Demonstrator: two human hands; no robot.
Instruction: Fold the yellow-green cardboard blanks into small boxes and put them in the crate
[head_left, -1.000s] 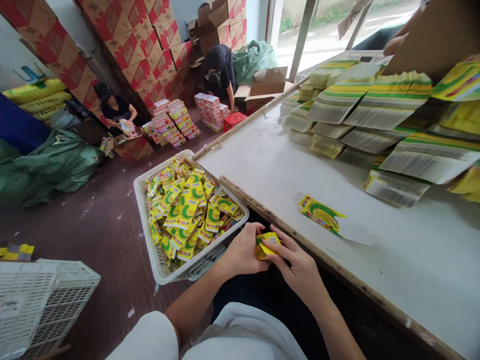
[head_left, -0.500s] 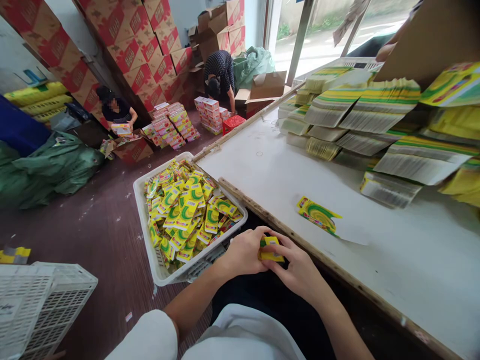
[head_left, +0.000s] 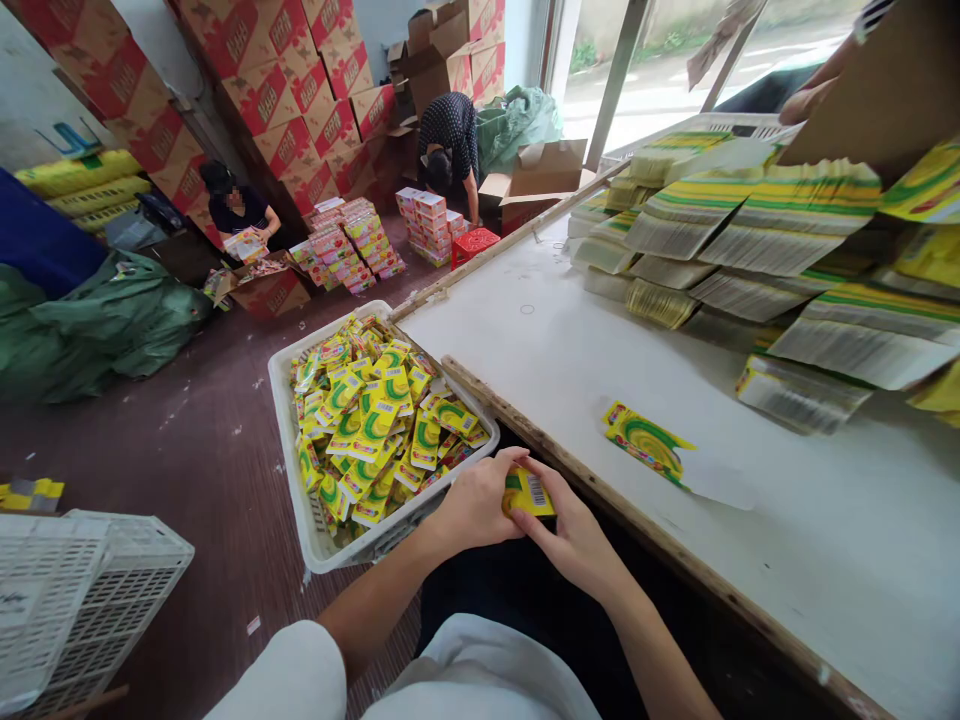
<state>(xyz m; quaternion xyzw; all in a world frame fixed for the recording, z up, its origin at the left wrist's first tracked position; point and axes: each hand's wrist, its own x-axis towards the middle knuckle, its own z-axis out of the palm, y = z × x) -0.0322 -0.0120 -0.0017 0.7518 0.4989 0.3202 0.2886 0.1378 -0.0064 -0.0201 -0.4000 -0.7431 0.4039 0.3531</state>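
Both hands close on one small yellow cardboard box (head_left: pixel 529 492) just below the near wooden edge of the white table (head_left: pixel 750 560). The left hand (head_left: pixel 474 503) cups its left end, the right hand (head_left: pixel 571 533) pinches its right end, so its long axis runs hand to hand, barcode face up. Just left, touching nothing, sits a white plastic crate (head_left: pixel 296 470) heaped with matching boxes. A flat yellow-green carton blank (head_left: pixel 646 442) lies on the table beyond; nothing stands between.

Crate (head_left: pixel 289 420) left — table (head_left: pixel 570 350) right
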